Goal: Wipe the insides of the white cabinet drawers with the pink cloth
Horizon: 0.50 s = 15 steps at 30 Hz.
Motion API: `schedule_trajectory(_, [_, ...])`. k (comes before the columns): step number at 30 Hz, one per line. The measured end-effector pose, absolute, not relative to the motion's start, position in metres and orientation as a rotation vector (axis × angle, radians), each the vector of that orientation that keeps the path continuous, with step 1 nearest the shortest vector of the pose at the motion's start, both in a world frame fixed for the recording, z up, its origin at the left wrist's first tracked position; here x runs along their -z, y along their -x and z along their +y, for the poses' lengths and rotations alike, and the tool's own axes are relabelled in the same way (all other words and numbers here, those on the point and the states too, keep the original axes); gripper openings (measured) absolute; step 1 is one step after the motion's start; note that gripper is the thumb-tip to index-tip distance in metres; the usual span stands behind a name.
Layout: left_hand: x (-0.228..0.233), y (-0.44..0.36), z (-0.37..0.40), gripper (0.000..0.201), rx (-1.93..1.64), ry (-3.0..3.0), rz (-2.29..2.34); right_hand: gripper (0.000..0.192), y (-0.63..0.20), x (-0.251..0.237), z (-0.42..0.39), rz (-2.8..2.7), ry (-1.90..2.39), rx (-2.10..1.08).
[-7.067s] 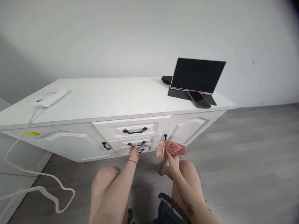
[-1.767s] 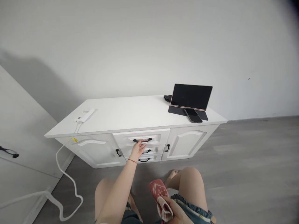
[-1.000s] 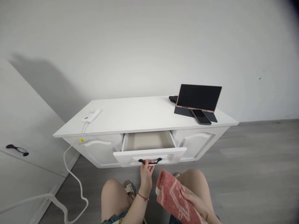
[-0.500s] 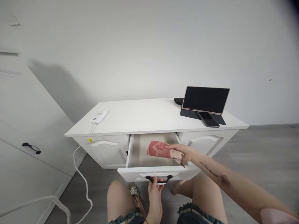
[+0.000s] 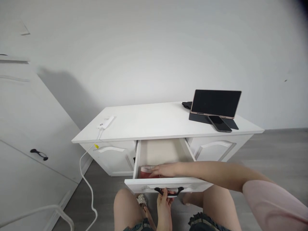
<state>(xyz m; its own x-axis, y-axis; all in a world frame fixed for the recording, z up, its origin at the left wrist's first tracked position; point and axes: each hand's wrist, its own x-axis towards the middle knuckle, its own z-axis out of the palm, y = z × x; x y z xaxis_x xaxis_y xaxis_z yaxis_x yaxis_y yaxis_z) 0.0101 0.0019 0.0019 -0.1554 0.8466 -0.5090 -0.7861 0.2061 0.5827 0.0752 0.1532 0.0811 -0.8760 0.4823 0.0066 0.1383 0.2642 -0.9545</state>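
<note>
A folded red cloth [image 5: 147,172] lies in the open white top drawer [image 5: 163,153], front left; a black tablet [image 5: 216,103] stands on the counter [image 5: 149,122], far right

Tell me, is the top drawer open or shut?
Open: the drawer is pulled out, left hand on its handle, inside showing.

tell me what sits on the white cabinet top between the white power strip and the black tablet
Nothing: in the head view the white cabinet top is bare from the white power strip at its left end to the propped black tablet at its right.
</note>
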Motion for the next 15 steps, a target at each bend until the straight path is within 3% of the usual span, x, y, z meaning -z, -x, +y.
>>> schedule_trajectory(4, [0.000,-0.011,0.003,0.031,-1.437,-0.043,0.985,0.036,-0.049,-0.070,0.157,-2.507,0.203,-1.668])
schedule_trajectory(8, [0.007,-0.012,0.005,0.033,-1.426,-0.020,1.003,0.032,-0.034,-0.053,0.163,-2.438,0.269,-1.727])
schedule_trajectory(15, [0.043,-0.006,0.013,0.034,-1.358,0.006,0.969,0.028,-0.043,-0.027,0.167,-2.645,0.269,-1.304])
